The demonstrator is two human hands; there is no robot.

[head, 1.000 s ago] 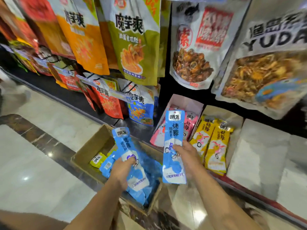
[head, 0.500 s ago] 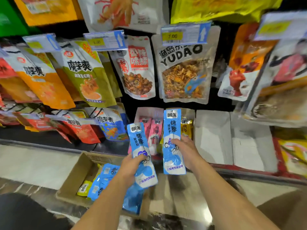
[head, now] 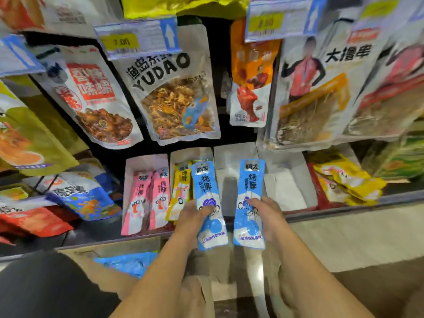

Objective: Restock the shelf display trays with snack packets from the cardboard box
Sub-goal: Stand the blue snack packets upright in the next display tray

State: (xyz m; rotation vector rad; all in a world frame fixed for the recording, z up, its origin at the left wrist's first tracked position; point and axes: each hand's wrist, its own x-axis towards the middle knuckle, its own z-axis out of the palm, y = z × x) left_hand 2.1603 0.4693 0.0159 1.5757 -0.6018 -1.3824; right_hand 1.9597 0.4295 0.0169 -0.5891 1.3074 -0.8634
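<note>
Both hands at shelf height, each clamped on one packet. My left hand (head: 193, 216) gripped the left blue packet (head: 207, 191) at mid-length, fingers curled round it. My right hand (head: 267, 212) held the right blue packet (head: 250, 187) in the same way.

A second before, my left hand had been low over the cardboard box (head: 110, 249), drawing its packet from the heap. It had since risen level with the right, so the two packets stood upright, side by side and apart, in front of the display trays. The left one overlapped the yellow packets (head: 181, 184). The right one lay across the empty white tray (head: 227, 161) just beside them.

More blue stock (head: 128, 262) remained in the box below. By my reading, the fetch was finished for this pair and placing into the empty tray was the step in hand. Neither packet had yet been released.
</note>
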